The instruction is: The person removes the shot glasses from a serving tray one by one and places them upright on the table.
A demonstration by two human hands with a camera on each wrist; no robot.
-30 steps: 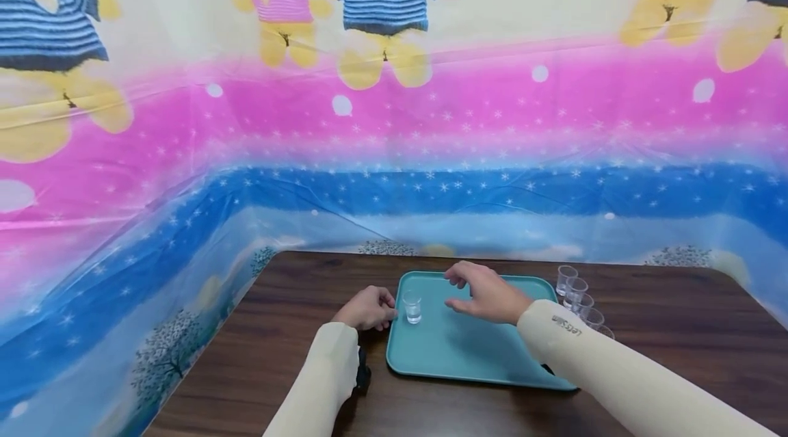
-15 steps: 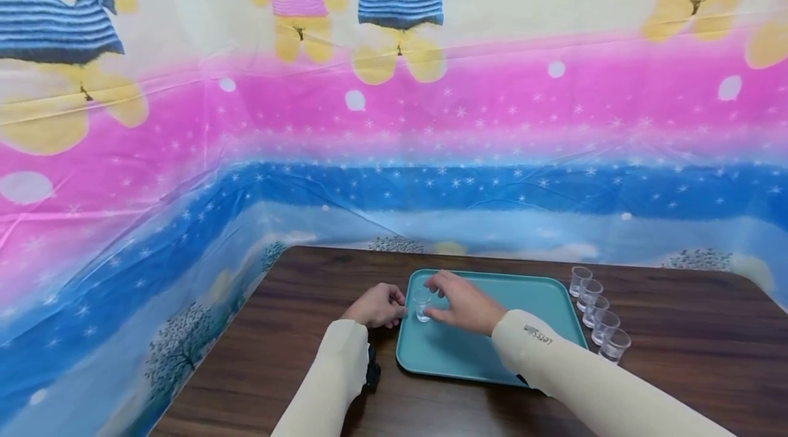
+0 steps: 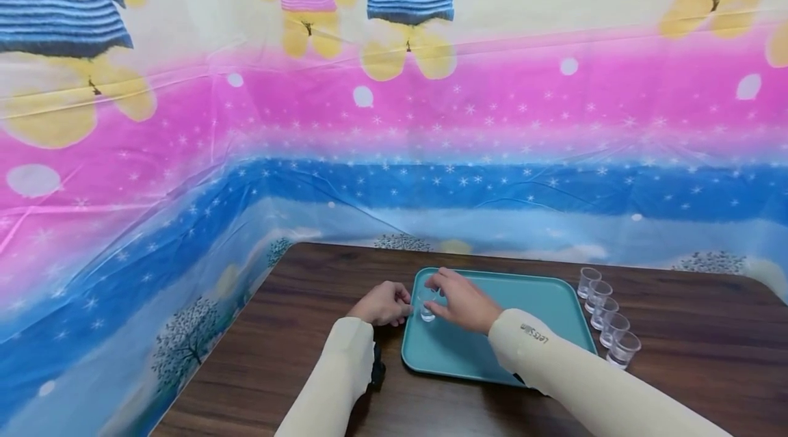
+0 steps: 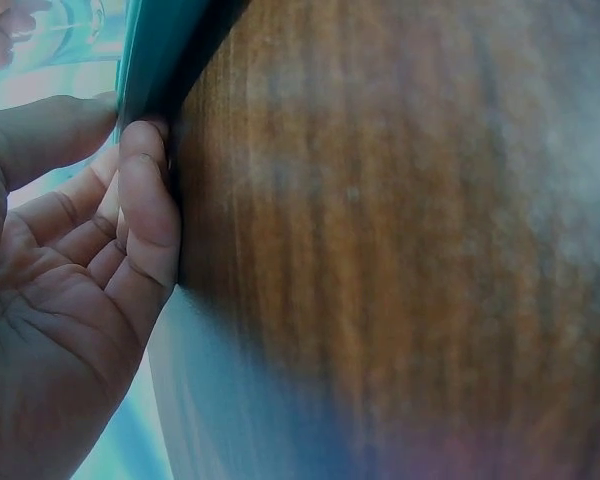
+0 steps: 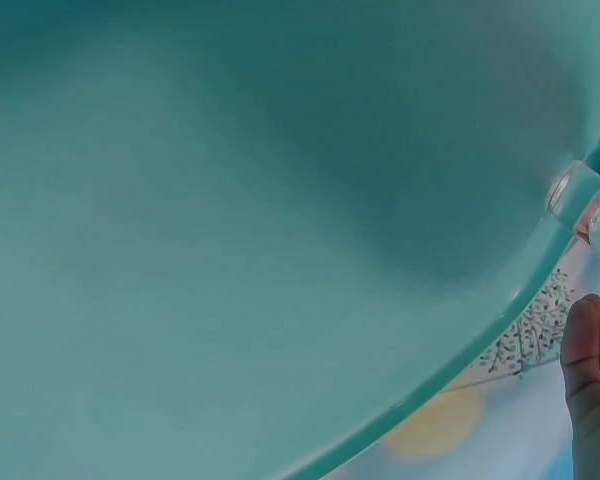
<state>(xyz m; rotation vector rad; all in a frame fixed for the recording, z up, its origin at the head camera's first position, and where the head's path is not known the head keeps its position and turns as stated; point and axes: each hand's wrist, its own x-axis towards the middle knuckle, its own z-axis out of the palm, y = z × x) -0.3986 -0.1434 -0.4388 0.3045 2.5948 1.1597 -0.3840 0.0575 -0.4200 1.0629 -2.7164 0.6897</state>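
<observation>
A small clear shot glass [image 3: 427,312] stands upright near the left end of the teal tray [image 3: 511,293]. My right hand [image 3: 464,301] reaches around it from the right, thumb and fingers on either side. In the right wrist view, the fingers [image 5: 588,345] look fairly straight and stand apart from the glass [image 5: 572,195]. Meanwhile my left hand [image 3: 383,303] pinches the tray's left rim. The left wrist view has the thumb [image 4: 55,135] against the teal rim [image 4: 150,60] and the curled index finger beside it.
Several more clear shot glasses [image 3: 611,329] line up in a slanted row on the wooden table [image 3: 683,314], just right of the tray. A patterned cloth [image 3: 394,191] hangs behind the table and along its left side.
My right hand has moved left over the tray and come around the shot glass. My left hand keeps its place at the rim. The head view has shifted slightly.
</observation>
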